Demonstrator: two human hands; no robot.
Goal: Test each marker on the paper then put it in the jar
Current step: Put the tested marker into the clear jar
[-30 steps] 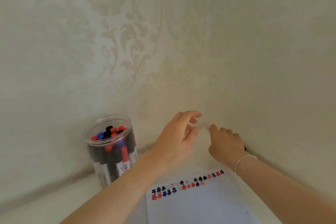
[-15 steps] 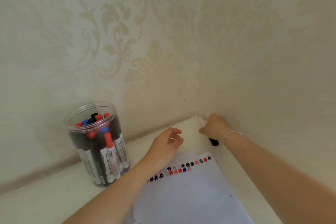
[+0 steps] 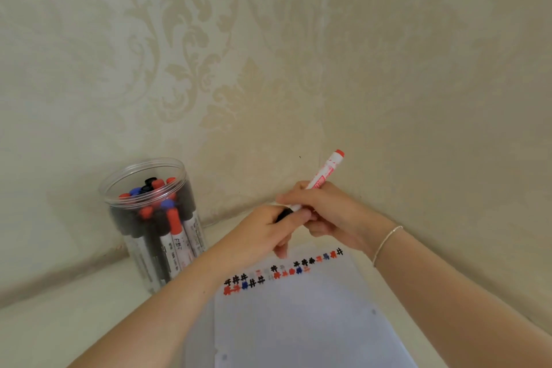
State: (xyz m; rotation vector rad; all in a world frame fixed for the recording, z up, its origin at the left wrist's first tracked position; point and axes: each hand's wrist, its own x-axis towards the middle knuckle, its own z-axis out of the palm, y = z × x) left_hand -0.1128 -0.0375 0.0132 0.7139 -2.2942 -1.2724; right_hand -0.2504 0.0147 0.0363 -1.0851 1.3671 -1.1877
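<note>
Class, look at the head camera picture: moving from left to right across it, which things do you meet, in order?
Jar of markers → left hand → red marker held in the right hand → bracelet. The paper spans beneath the hands, so it is left out.

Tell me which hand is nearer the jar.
Left. The left hand sits just right of the jar, gripping the marker's dark cap end; the right hand holds the barrel farther away.

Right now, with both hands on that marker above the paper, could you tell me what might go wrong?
1. The left hand grips the dark cap end of the marker; a sudden pull could jerk the tip onto the skin.
2. The jar looks packed, so another marker may not drop in easily.
</note>
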